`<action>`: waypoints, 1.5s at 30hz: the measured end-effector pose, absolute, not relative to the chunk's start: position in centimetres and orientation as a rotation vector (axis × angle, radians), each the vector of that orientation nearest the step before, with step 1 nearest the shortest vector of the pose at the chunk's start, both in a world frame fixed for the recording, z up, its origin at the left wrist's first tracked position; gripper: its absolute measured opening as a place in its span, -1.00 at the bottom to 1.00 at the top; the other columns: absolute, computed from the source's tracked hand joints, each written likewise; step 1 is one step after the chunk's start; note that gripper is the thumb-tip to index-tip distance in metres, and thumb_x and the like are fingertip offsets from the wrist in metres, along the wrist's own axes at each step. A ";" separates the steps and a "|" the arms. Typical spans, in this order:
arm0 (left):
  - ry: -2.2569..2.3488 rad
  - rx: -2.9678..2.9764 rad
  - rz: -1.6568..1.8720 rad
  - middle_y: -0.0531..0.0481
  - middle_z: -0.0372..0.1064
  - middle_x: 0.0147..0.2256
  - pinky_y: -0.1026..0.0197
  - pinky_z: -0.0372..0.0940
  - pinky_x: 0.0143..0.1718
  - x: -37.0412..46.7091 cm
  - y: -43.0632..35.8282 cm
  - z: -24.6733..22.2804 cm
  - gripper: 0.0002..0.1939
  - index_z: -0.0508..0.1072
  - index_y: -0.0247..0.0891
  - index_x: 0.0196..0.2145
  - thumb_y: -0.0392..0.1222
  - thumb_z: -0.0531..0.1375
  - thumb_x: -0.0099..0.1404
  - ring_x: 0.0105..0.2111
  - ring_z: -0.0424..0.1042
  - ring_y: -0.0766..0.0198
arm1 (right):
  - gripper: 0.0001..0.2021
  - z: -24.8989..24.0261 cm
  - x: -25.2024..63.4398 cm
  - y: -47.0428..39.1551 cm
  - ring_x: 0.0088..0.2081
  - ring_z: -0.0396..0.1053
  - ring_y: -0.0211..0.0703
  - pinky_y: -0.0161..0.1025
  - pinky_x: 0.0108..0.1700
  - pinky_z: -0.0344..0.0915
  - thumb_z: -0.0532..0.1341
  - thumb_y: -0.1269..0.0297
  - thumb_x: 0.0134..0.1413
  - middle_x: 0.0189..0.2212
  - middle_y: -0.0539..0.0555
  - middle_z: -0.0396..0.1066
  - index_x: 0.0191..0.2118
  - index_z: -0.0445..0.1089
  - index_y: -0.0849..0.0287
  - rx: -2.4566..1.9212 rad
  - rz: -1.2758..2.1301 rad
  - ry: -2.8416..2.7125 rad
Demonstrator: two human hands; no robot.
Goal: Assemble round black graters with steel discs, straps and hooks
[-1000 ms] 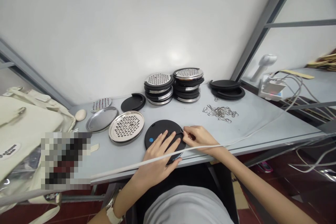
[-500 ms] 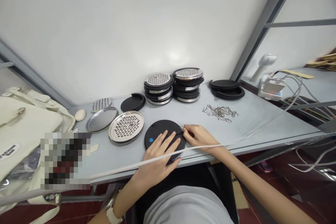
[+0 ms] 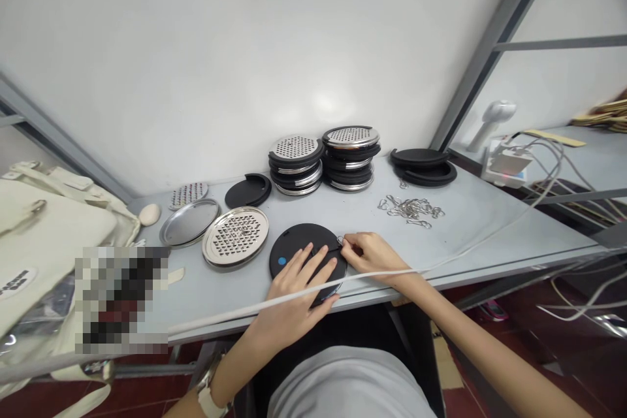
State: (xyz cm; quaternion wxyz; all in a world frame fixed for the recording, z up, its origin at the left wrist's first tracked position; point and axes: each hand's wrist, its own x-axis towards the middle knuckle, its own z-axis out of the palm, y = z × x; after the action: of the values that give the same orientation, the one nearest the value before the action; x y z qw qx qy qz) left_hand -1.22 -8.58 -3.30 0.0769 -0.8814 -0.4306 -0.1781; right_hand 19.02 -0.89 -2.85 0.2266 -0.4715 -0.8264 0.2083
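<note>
A round black holder [image 3: 297,238] with a small blue sticker lies on the table near its front edge. My left hand [image 3: 300,281] rests on top of it, fingers stretched out and spread. At the holder's right edge, my right hand [image 3: 365,251] pinches a small metal carabiner clip [image 3: 339,240]; the fingertips hide most of it. Whether the clip passes through the holder cannot be made out. A pile of similar metal clips [image 3: 414,208] lies beyond my right hand. Left of the holder is a round metal grater plate [image 3: 236,237].
Two stacks of black-rimmed graters [image 3: 295,166] [image 3: 350,163] stand by the wall. More black holders [image 3: 424,173] [image 3: 248,191] and metal discs [image 3: 190,222] lie around. A white cable [image 3: 460,256] crosses in front of my forearms. A cream bag [image 3: 53,228] sits at left.
</note>
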 end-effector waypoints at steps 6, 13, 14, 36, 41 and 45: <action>-1.299 -2.636 -0.539 -0.02 -0.02 0.24 -0.02 0.11 0.16 -1.2 -8.6 -3.3 -0.45 0.11 -0.17 0.22 -0.04 0.08 0.32 0.24 -0.05 0.04 | -0.64 -2.9 19.2 -0.8 -0.61 0.12 -0.32 -0.36 -0.49 -0.02 -0.06 0.24 0.22 -0.66 -0.02 0.27 -0.56 0.24 0.19 -1.274 0.559 -2.301; -1.305 -2.647 -0.577 -0.04 0.01 0.23 -0.01 0.12 0.15 -1.2 -8.7 -3.1 -0.45 0.11 -0.16 0.22 -0.05 0.10 0.31 0.24 -0.03 0.04 | -0.59 -3.0 19.1 -0.6 -0.56 0.25 -0.28 -0.35 -0.44 0.04 -0.13 0.20 0.29 -0.56 0.06 0.39 -0.49 0.31 0.20 -1.239 0.569 -2.316; -1.304 -2.651 -0.571 -0.04 0.01 0.23 -0.01 0.12 0.16 -1.2 -8.7 -3.1 -0.45 0.11 -0.16 0.22 -0.05 0.10 0.31 0.24 -0.03 0.04 | -0.59 -3.0 19.1 -0.6 -0.56 0.25 -0.28 -0.35 -0.45 0.04 -0.12 0.20 0.29 -0.57 0.05 0.39 -0.49 0.31 0.19 -1.243 0.564 -2.319; -1.310 -2.635 -0.573 -0.03 0.03 0.22 -0.01 0.12 0.16 -1.1 -8.6 -3.2 -0.46 0.13 -0.15 0.21 -0.06 0.10 0.31 0.23 -0.02 0.04 | -0.58 -2.7 19.1 -0.7 -0.54 0.28 -0.25 -0.34 -0.43 0.06 -0.13 0.21 0.29 -0.55 0.08 0.42 -0.47 0.35 0.20 -1.250 0.572 -2.327; -1.311 -2.633 -0.535 -0.01 -0.01 0.24 0.00 0.12 0.15 -1.2 -8.6 -3.2 -0.45 0.11 -0.15 0.22 -0.04 0.08 0.31 0.24 -0.05 0.04 | -0.58 -2.8 19.1 -0.7 -0.53 0.31 -0.24 -0.34 -0.43 0.07 -0.13 0.21 0.30 -0.52 0.09 0.44 -0.45 0.36 0.20 -1.253 0.577 -2.328; -1.307 -2.633 -0.540 -0.01 0.00 0.23 0.00 0.12 0.16 -1.2 -8.6 -3.2 -0.45 0.11 -0.15 0.22 -0.05 0.09 0.31 0.24 -0.04 0.05 | -0.58 -2.7 19.1 -0.7 -0.54 0.30 -0.24 -0.34 -0.43 0.07 -0.13 0.22 0.30 -0.54 0.08 0.43 -0.46 0.35 0.20 -1.247 0.571 -2.332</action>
State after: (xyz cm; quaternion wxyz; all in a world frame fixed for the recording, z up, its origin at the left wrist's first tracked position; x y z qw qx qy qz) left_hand -1.17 -8.61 -3.15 0.0765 -0.8783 -0.4361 -0.1802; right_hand 19.06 -0.68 -2.72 0.2162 -0.4500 -0.8416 0.2060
